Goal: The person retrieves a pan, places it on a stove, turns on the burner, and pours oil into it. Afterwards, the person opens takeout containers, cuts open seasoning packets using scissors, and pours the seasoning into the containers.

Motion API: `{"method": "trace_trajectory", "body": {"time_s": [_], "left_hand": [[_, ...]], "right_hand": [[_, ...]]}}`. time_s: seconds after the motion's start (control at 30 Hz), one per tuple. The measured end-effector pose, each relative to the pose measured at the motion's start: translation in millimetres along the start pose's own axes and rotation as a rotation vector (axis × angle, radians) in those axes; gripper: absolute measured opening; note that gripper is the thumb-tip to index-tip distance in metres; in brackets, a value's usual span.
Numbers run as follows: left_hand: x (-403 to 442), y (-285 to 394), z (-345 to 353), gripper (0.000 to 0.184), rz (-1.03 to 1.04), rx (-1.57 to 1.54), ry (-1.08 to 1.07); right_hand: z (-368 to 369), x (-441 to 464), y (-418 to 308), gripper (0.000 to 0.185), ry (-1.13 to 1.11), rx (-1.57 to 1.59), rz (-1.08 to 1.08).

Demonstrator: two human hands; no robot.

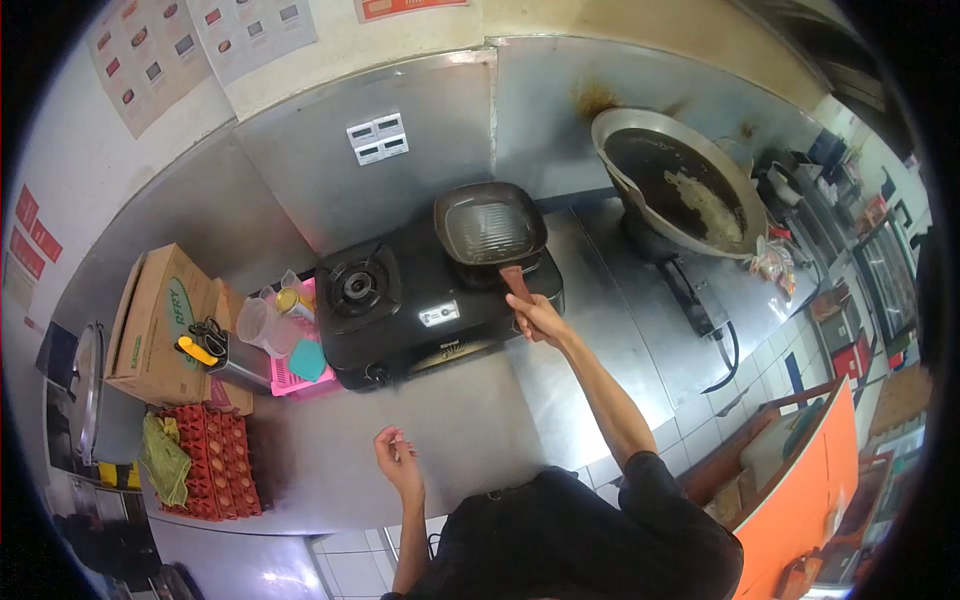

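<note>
Brown handle (514, 282) of the pan (490, 222) is held in the closed right grip (538, 319), its body extending beyond the fingers over the stove's (440, 320) right side. Dark, squarish walls and a glossy, ridged base are shown; the left grip (397, 458) is held half-curled above the surface (450, 420), nothing visibly grasped.

Room light: bright, fairly even, coolish on the steel wall (350, 210)
Table (430, 410): here's a milky sheen, pale through the middle
Lower-left steel panel (240, 560): glare, flaring white-violet
Pan (470, 215): soft glints along the ridges
Shadows: soft, dark beside the egg trays (215, 465)
Edges: fisheye bend, black rounded corners
Focus: centre reasonably clear, far right softer, poster (150, 55) print unreadable
</note>
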State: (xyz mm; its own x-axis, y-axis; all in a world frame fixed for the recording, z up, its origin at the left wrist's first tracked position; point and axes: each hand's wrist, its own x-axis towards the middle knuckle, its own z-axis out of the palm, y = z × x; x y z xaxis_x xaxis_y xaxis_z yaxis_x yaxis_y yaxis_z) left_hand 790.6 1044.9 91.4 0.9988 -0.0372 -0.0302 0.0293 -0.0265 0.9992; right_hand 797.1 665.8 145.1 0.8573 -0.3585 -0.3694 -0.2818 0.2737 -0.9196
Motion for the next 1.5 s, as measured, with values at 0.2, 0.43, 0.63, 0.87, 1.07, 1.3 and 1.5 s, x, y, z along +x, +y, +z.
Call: {"method": "trace_trajectory", "body": {"time_s": [0.2, 0.43, 0.63, 0.87, 1.07, 1.3, 1.5], "left_hand": [[-0.3, -4.8, -6.0, 0.019, -0.016, 0.013, -0.139], [0.2, -21.2, 23.2, 0.019, -0.076, -0.024, -0.390], [21.9, -52.2, 151.5, 0.048, -0.178, -0.163, -0.902], [50.6, 11.3, 302.7, 0.047, -0.719, -0.672, -0.734], [29.6, 0.7, 334.6, 0.029, -0.653, -0.711, -0.620], [14.0, 22.0, 336.4, 0.032, -0.461, -0.752, -0.653], [62.8, -20.4, 334.0, 0.051, -0.558, -0.792, -0.636]], "right_hand": [[-5.5, 4.5, 7.8, 0.048, -0.011, -0.066, 0.030], [-9.4, -3.7, 10.9, 0.063, -0.069, 0.089, 0.064], [-32.1, -62.8, 50.7, 0.071, 0.141, -0.110, -0.077], [-104.6, -247.3, 169.1, 0.050, 0.520, -0.017, -0.065], [-149.4, -451.6, 345.0, 0.030, 1.074, 0.350, 0.010], [-195.4, -593.6, 414.5, 0.028, 1.319, 0.494, 0.256], [-296.8, -592.7, 378.0, 0.026, 1.302, 0.350, 0.126]]}}
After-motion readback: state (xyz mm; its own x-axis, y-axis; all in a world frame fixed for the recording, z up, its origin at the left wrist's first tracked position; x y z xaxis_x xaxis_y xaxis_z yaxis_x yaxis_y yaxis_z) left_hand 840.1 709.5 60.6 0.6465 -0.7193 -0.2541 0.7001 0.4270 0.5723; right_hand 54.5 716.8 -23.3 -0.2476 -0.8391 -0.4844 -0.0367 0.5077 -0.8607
